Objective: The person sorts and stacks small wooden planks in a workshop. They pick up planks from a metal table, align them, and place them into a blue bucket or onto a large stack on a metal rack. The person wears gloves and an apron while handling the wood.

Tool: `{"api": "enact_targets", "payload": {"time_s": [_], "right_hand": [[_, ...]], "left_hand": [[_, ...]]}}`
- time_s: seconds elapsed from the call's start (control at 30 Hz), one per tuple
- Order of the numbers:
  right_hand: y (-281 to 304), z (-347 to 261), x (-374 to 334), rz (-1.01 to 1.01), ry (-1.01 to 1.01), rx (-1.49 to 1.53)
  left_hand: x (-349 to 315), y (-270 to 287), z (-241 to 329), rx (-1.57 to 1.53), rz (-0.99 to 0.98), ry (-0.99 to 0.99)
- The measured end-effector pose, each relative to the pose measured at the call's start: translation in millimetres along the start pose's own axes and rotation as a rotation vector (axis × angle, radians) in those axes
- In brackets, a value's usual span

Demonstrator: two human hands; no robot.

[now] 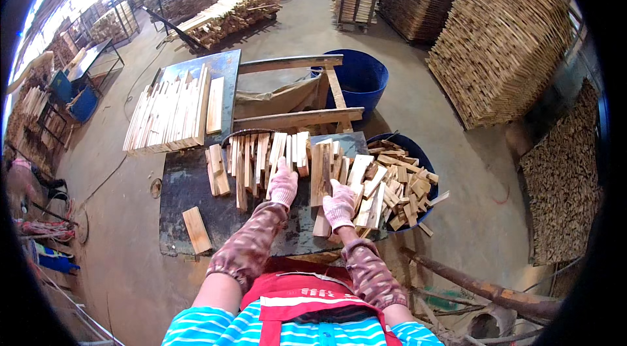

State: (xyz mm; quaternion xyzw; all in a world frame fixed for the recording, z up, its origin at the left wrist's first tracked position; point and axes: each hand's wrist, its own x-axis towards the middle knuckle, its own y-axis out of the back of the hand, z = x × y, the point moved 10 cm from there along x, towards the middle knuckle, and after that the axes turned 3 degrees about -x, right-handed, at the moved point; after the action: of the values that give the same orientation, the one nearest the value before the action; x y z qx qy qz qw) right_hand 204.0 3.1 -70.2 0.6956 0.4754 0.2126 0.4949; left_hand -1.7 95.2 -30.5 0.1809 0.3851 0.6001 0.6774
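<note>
A row of short wooden strips [247, 163] lies side by side on the dark worktable [228, 222] before me. My left hand [283, 184], in a pink glove, is closed at the right part of this row, thumb along a strip; its other fingers are mostly hidden. To the right, my right hand [339, 205], gloved alike, grips a dark-edged wooden strip [326, 173] beside a second group of strips. Shorter offcuts [408, 192] are heaped against that group, in and over a blue tub [418, 150]. One loose board piece [196, 230] lies at the table's near left.
Longer pale strips [170, 111] are lined up on a board at the far left. Behind the table stand a wooden frame [290, 117] and a blue bin [366, 78]. Tall wood stacks [503, 39] rise at right. A rusty pipe [483, 287] lies near right.
</note>
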Motion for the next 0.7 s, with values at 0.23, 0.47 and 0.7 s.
{"api": "enact_targets", "payload": {"time_s": [0.23,0.47,0.7], "right_hand": [[73,-82,-55,0.375,0.52,0.218],[27,-131,-21,0.124,0.566,-0.294],[45,-93,14,0.246,0.446,-0.489]], "left_hand": [[-45,-14,-50,-1.07,-0.136,-0.013],[-79,15,-54,-1.298,-0.172,0.004],[-123,138,-120,-1.249,0.295,-0.076]]}}
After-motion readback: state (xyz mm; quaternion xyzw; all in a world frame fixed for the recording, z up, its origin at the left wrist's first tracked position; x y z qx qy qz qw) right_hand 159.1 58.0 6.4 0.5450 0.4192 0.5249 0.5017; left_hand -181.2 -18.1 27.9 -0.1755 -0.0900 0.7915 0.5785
